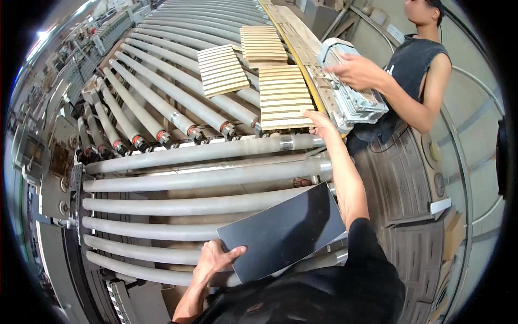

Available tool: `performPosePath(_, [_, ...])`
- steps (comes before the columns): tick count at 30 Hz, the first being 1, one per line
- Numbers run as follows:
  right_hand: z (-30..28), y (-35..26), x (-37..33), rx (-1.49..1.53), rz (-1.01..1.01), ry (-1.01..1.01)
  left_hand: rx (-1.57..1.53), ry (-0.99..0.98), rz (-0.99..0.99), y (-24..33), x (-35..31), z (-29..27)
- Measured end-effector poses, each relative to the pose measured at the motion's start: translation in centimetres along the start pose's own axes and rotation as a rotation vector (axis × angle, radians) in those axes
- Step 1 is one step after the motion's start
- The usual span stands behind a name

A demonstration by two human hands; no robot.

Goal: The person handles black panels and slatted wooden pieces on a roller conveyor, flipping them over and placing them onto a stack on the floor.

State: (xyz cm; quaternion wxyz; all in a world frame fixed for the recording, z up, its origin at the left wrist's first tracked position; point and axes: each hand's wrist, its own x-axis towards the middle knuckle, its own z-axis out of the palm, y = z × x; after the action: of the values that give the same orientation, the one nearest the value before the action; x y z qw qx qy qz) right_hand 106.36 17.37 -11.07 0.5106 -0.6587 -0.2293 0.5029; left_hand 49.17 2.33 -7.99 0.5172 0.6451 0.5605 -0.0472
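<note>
My left hand (216,257) grips the left edge of a flat, dark rectangular panel (283,232), thumb on top. The panel lies tilted in front of my body, above the nearest rollers. My right arm stretches forward, and my right hand (322,124) holds the near right corner of a light slatted wooden panel (286,97). Its thumb rests on the top face; the other fingers are partly hidden at the edge. Two more slatted panels lie beyond it, one to the left (224,70) and one farther back (263,44).
Grey conveyor rollers (205,177) run across and curve away ahead, with a yellow-edged rail (299,67) on the right. Beyond the rail, a co-worker (415,70) stands with a hand beside a grey motor-like machine (356,97). Stacked brown panels (413,259) stand at the right.
</note>
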Motion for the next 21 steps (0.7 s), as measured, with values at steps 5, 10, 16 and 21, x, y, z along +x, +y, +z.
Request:
performPosePath(5, [5.0, 2.1, -8.5, 0.179, -0.106, 0.122, 0.298, 0.193, 0.074, 0.3, -1.2, -2.2])
performPosePath(10, [12.4, 4.7, -19.8, 0.156, -0.496, 0.26, -0.289, 0.49, 0.624, 10.9, 2.8, -6.0])
performPosePath(16, [22.6, 5.3, -30.6, -0.388, -1.052, 0.527, -0.664, 0.335, 0.796, 27.2, 0.9, -6.4])
performPosePath(21, [23.0, 6.6, -33.2, -0.813, -1.301, 0.528, -1.189, 0.29, 0.812, 20.8, 1.9, -6.3])
